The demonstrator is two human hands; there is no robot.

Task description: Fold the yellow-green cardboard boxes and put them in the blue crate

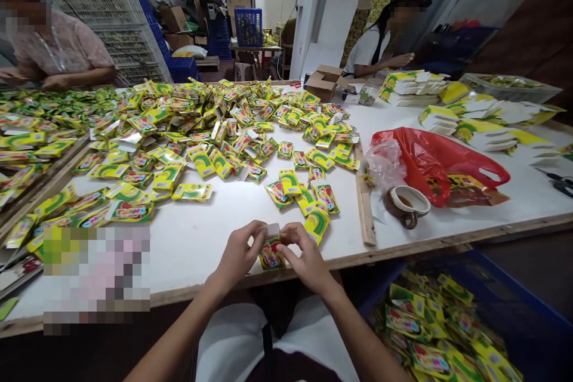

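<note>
My left hand and my right hand both pinch one small yellow and green carton at the near edge of the white table. Its white top flap sits between my fingertips. A second small carton lies just right of my right hand. A large heap of the same yellow cartons spreads over the table's middle and left.
A blue crate with several finished cartons stands low at my right. A red plastic bag, a brown mug and a wooden strip lie to the right. Stacks of flat cartons sit far right. Two other people sit at the back.
</note>
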